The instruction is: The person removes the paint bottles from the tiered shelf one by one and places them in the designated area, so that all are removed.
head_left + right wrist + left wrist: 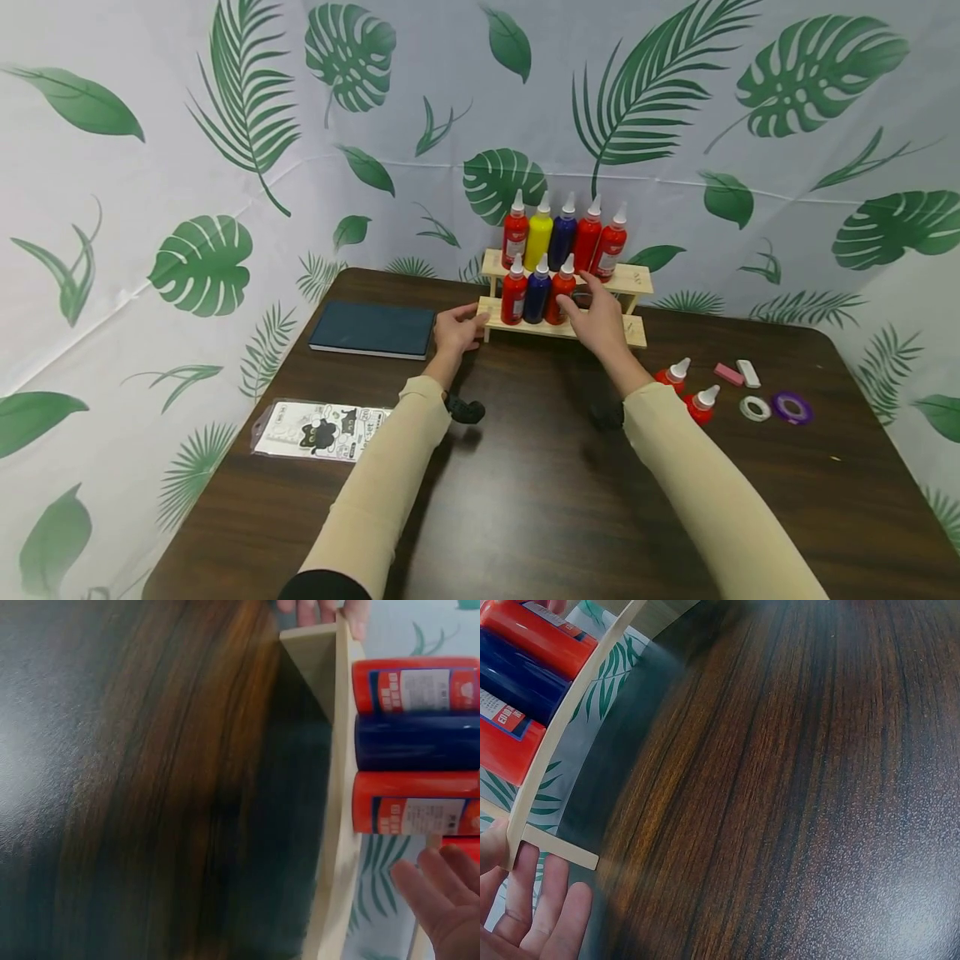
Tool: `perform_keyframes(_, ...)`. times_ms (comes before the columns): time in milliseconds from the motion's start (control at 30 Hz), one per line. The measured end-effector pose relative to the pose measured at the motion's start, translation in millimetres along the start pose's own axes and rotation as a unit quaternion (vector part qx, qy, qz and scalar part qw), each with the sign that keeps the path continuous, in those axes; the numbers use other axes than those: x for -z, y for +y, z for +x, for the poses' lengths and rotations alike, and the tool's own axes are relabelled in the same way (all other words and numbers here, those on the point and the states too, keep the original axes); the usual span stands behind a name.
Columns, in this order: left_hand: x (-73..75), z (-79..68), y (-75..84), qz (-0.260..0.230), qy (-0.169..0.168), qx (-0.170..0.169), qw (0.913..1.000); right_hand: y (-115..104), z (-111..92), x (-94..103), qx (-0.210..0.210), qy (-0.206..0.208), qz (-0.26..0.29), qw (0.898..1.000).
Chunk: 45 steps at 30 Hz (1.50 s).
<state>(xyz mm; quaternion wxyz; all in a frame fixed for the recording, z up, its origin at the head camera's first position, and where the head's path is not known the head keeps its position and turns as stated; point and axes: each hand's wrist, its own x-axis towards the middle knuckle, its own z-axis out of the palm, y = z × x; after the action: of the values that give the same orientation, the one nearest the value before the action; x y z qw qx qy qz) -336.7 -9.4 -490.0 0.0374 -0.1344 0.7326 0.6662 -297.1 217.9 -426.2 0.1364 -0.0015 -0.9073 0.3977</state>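
A two-tier wooden rack (pixel 633 332) stands at the back of the table. My left hand (pixel 455 329) pinches the left end of its lower shelf, thumb above and fingers below in the left wrist view. On that shelf are a red bottle (pixel 513 298), a dark blue bottle (pixel 521 671) and another red bottle (pixel 416 802), all upright with white nozzle caps. Beside this last bottle is my right hand (pixel 600 321), its fingers (pixel 424 892) spread loosely and apart from the bottle in the right wrist view. Whether its thumb touches the bottle, I cannot tell.
Red, yellow (pixel 538 242) and blue bottles fill the upper shelf. Two red bottles (pixel 701 406) lie right, near a pink eraser (pixel 728 374), a white block (pixel 748 373), a white tape roll (pixel 745 407) and a purple one (pixel 777 407). A dark notebook (pixel 372 328) and a packaged set (pixel 318 429) lie left.
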Motion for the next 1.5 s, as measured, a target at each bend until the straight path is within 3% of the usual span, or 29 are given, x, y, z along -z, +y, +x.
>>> perform_keyframes(400, -1.7, 2.6, 1.0, -0.001, 0.006, 0.013, 0.9999, -1.2, 6.8, -13.4, -0.017, 0.020, -0.015, 1.000)
perform_keyframes(667, -1.5, 0.1, 1.8, 0.000, 0.006, 0.012, 0.9999, -1.8, -12.6, -10.9, -0.026, 0.051, 0.013, 0.998)
perform_keyframes(967, -2.3, 1.0, 1.7, 0.004, 0.007, 0.013, 0.9999, 4.0, -66.5, 14.5, -0.047, 0.076, 0.045, 0.995)
perform_keyframes(1300, -4.2, 4.7, -0.8, -0.001, 0.007, 0.012, 0.9999, 26.5, -158.0, 50.9, -0.038, 0.080, 0.012, 0.996)
perform_keyframes(1500, -4.2, 5.1, 0.4, -0.002, 0.009, 0.014, 0.9999, 44.3, -200.1, 70.1, -0.075, 0.115, -0.011, 0.990)
